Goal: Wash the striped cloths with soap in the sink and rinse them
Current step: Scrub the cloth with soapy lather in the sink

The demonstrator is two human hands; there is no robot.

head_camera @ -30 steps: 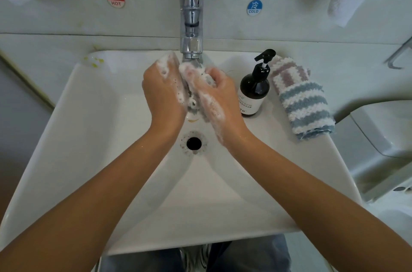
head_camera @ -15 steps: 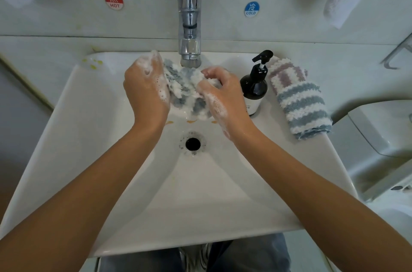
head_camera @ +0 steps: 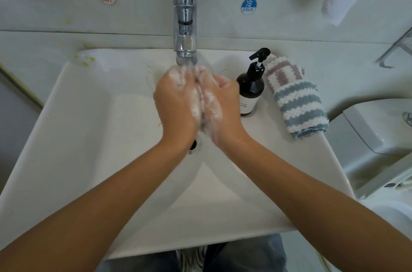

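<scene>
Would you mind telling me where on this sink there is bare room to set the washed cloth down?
The sink's left ledge, from the yellow stains down to the front rim, is bare. The right ledge is crowded by the soap bottle and striped cloth; only its front stretch is free.

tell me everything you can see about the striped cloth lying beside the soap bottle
The striped cloth looks like thick fluffy terry, folded or rolled into a long bundle. Its stripes are white and mauve at the far end, white and grey-blue along the rest. It lies on the sink's right rim, angled toward the wall, close beside the dark soap bottle; whether they touch is unclear. Neither hand touches it, and no foam shows on it.
</scene>
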